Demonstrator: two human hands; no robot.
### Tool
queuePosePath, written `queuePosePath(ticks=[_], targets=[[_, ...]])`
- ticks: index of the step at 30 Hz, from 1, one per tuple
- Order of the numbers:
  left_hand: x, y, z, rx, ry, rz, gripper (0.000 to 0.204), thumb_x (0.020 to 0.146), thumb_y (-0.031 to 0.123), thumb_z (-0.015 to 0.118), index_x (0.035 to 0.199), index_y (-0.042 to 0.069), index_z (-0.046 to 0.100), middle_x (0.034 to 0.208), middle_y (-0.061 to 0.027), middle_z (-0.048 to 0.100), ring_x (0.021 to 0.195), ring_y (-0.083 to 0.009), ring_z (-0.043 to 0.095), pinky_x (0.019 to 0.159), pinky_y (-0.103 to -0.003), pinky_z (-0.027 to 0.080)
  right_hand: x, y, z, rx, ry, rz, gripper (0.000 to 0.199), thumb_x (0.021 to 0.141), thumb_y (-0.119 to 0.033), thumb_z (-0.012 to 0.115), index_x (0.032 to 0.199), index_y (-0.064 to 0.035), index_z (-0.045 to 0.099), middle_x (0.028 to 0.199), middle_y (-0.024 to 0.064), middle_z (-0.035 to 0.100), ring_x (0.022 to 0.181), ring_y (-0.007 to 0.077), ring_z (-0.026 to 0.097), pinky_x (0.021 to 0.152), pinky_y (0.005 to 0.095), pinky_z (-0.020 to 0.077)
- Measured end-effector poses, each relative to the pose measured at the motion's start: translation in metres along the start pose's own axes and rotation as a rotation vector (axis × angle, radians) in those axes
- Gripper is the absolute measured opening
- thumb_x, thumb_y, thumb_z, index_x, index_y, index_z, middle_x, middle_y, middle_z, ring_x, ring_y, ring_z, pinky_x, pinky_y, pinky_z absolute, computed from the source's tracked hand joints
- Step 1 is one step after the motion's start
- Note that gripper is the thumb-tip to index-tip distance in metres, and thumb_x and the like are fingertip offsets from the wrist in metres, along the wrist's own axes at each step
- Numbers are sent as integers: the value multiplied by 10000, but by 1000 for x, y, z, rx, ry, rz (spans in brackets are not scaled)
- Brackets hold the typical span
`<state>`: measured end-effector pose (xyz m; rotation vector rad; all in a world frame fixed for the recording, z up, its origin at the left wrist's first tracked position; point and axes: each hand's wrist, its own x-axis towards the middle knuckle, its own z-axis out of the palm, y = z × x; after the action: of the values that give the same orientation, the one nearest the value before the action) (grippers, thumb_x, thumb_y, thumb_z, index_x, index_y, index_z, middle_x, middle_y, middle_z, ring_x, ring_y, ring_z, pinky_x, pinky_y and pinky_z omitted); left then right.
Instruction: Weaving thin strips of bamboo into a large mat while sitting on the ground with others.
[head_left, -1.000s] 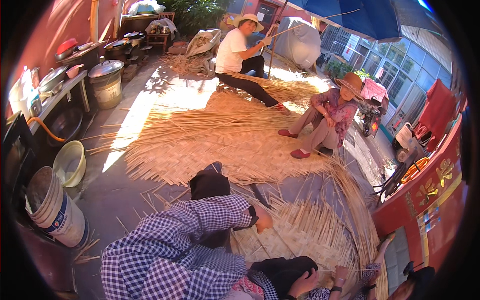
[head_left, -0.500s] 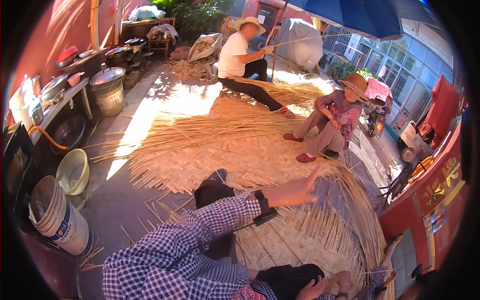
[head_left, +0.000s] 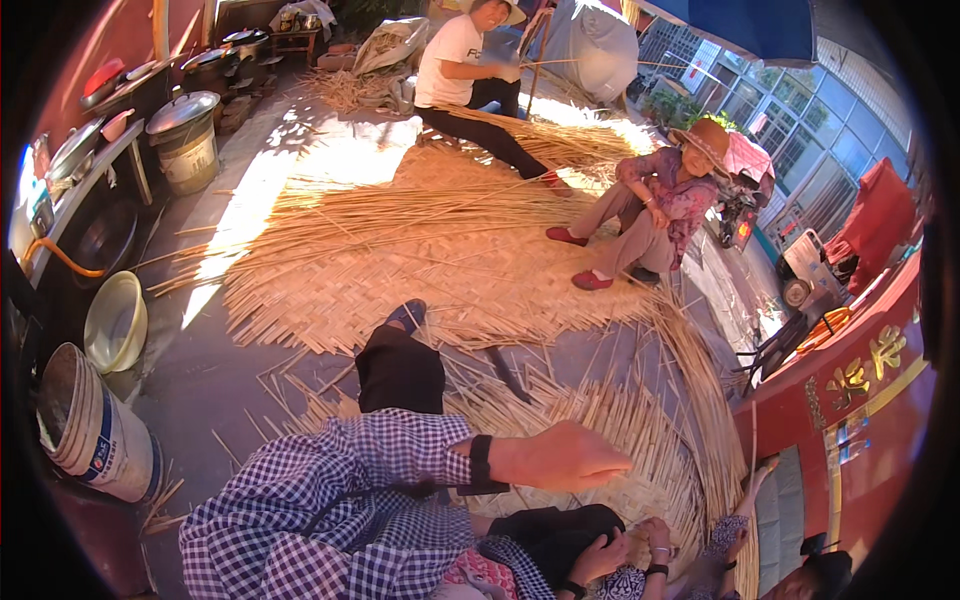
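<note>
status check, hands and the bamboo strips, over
Left hand empty, fingers loosely curled, held out over loose bamboo strips. Right hand low by the lap, contents unclear. Dark blade-like tool lies on the strips ahead.

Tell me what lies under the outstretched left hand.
Under the left hand lie pale bamboo strips of a partly woven mat, fanning out over the grey ground. A dark blade-like tool lies beyond it. The strips directly beneath the palm are hidden.
</note>
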<state>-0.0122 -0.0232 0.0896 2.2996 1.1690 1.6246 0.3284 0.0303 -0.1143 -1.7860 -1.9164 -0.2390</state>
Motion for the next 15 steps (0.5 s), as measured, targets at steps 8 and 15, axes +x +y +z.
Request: queuePosePath(ticks=[8,15], targets=[[-85,-88,83,222,-577,-162,181,772,126,631,907,9,663,780,-186,651,777,-396,661,647,-487,518,-9,9,-14,71,28,34,335,883,-176,629,1209,-100,647,1271,118,604,1170,339,546,987,463,424],[-110,-104,75,349,-853,-181,213,735,124,666,905,0,699,835,-198,668,842,-392,666,705,-497,525,-7,8,-15,164,27,33,315,874,-142,637,1175,-54,655,1281,163,608,1219,345,541,1018,482,421]])
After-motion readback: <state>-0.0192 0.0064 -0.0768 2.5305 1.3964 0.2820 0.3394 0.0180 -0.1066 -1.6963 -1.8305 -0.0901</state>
